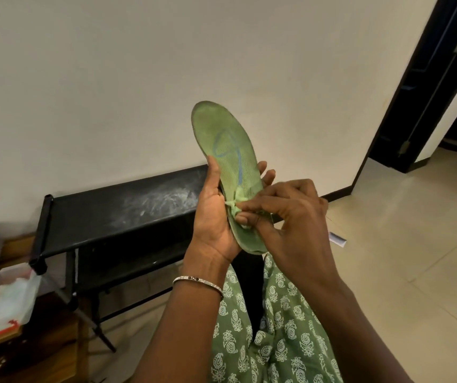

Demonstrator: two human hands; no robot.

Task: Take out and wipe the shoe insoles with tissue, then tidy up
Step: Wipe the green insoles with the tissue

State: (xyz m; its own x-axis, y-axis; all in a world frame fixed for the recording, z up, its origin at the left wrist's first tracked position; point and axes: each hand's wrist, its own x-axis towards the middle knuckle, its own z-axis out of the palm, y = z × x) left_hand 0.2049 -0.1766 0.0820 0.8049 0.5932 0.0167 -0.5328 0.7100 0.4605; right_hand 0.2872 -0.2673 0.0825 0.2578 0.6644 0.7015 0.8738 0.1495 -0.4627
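The green insole [227,142] is held up in the air, above the person's lap and in front of the right end of a black rack [111,214] that stands against the pale wall [111,64]. To the right, the tiled floor [404,258] lies open as far as the dark door frame [415,92], with only a small scrap of paper [338,239] lying on it. To the left, a clear plastic box [6,297] holding white sheets stands just beside the rack's left end.

The insole is long and rounded at the toe. Its face is a fine mesh weave, scuffed dark along the rim, with a blue mark drawn on it. The rack's top is flat and matte, smeared with pale dust toward its right end. The tissue [235,201] is twisted into a small, pale green wad. A patterned green garment [291,327] covers the lap.

The left hand [213,217], with a thin bracelet [197,280] on its wrist, grips the insole at mid-length, its thumb along the near edge and its fingertips showing past the far edge. The right hand [291,217] has its fingers curled and pinches the tissue, pressing it against the heel half of the insole.
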